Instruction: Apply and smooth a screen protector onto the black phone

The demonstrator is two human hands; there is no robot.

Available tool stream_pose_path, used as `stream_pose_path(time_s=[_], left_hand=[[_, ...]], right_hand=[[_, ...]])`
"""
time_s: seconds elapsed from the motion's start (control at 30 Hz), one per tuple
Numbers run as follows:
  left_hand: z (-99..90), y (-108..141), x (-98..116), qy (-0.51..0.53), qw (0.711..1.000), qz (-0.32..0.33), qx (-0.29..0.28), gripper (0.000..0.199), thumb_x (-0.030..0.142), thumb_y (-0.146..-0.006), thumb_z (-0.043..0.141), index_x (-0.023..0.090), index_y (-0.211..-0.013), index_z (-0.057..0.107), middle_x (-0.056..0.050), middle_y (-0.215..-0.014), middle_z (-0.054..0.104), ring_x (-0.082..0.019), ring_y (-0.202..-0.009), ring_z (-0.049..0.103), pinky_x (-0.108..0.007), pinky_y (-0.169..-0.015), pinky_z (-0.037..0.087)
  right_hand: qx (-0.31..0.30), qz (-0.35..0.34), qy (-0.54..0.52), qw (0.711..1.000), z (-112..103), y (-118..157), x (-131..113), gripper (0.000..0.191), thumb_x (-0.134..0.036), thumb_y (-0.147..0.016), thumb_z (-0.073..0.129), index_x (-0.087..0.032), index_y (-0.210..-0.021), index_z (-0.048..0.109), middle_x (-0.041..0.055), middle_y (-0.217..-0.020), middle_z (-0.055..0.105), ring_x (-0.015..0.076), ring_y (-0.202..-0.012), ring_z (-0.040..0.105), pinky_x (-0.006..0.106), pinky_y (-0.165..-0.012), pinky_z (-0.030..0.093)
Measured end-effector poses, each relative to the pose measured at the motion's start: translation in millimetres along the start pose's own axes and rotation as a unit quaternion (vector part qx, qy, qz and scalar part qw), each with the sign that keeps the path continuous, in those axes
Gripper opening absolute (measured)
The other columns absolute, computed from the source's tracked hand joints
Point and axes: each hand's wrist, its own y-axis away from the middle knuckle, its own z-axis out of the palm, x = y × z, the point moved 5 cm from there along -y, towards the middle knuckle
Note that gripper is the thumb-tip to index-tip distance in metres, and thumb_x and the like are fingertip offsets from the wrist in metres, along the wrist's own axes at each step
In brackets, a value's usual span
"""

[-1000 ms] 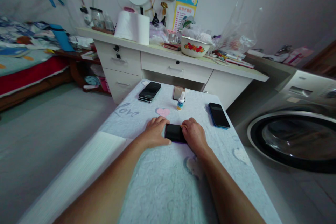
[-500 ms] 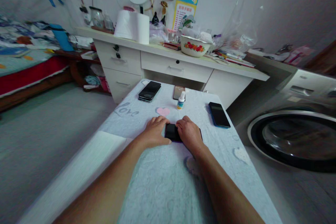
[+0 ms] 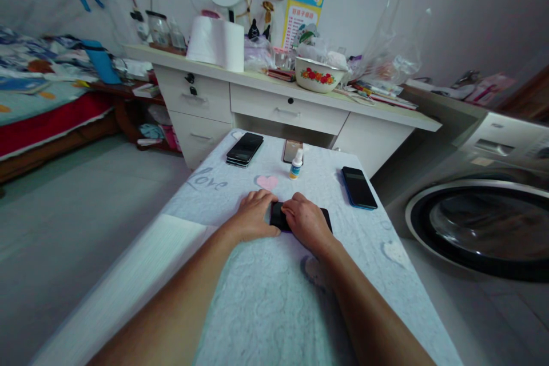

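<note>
A black smartphone [image 3: 278, 218] lies flat, screen up, on the cloth-covered table [image 3: 257, 297] in front of me. My left hand [image 3: 254, 217] grips its left end, thumb at the near edge and fingers at the far edge. My right hand [image 3: 306, 220] rests over the middle of the screen, its fingers curled and pressed together. Whatever those fingers pinch, if anything, is too small to make out. Just beyond the hands stands a small white-capped bottle [image 3: 295, 164] with a blue and yellow label.
Stacked phones [image 3: 245, 148] lie at the table's far left, and another phone [image 3: 359, 187] at the right. A brownish phone-shaped thing [image 3: 292, 150] lies behind the bottle. Past the table stands a white desk [image 3: 283, 100]; a washing machine [image 3: 480, 211] is on the right.
My right hand has slid slightly left and towards the far edge across the phone's screen, uncovering more of its right end. My left hand stays in place.
</note>
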Motion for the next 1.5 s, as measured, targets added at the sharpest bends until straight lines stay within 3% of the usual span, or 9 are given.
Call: stream_pose_path(time_s=[0.7, 1.5], left_hand=[[3.0, -1.1, -4.4, -0.003, 1.0, 0.011, 0.015, 0.063, 0.038, -0.057, 0.073, 0.025, -0.114, 0.051, -0.004, -0.12, 0.05, -0.027, -0.114, 0.044, -0.039, -0.098, 0.038], [1.6, -1.0, -4.2, 0.014, 1.0, 0.002, 0.008, 0.064, 0.037, -0.055, 0.077, 0.026, -0.113, 0.051, -0.004, -0.121, 0.051, -0.027, -0.114, 0.045, -0.037, -0.095, 0.039]], right_hand=[[-0.02, -0.102, -0.109, 0.989, 4.2, 10.0, -10.1, 0.015, -0.008, -0.079, 0.054, -0.018, -0.083, 0.064, 0.0019, -0.086, 0.06, 0.0118, -0.076, 0.055, 0.022, -0.07, 0.038], [-0.045, -0.115, -0.135, 0.983, -0.2, 13.7, -5.7, 0.015, -0.01, -0.075, 0.054, -0.016, -0.077, 0.067, 0.0014, -0.079, 0.063, 0.0106, -0.068, 0.054, 0.021, -0.065, 0.037]])
